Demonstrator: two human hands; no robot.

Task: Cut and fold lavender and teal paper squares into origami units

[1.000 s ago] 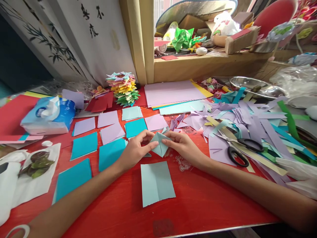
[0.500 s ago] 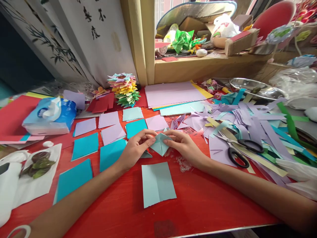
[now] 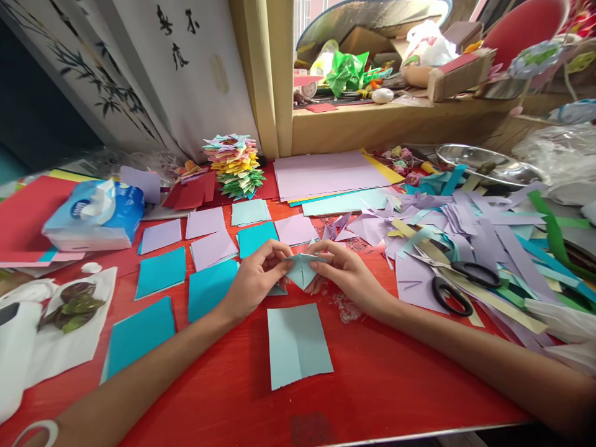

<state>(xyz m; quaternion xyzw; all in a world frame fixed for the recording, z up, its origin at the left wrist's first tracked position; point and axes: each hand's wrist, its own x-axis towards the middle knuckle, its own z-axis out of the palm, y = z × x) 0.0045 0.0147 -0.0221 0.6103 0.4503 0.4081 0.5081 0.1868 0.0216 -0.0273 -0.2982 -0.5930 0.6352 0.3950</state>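
Between my two hands is a small folded piece of light-blue paper, pointed at the bottom and creased down its middle. My left hand pinches its left corner between thumb and fingers. On the opposite corner, my right hand is closed the same way. Just below lies a creased light-blue paper square, flat on the red table. Part of another light-blue piece shows under my left fingers, mostly hidden.
Stacks of teal paper squares and lilac squares lie to the left. Scissors rest on paper strips at the right. Behind stand a folded-paper tower, large lilac sheets and a tissue pack.
The folded light-blue paper has tipped, its top edge now lower and flatter in view. Both hands keep their pinch on it, and the whole view has shifted slightly.
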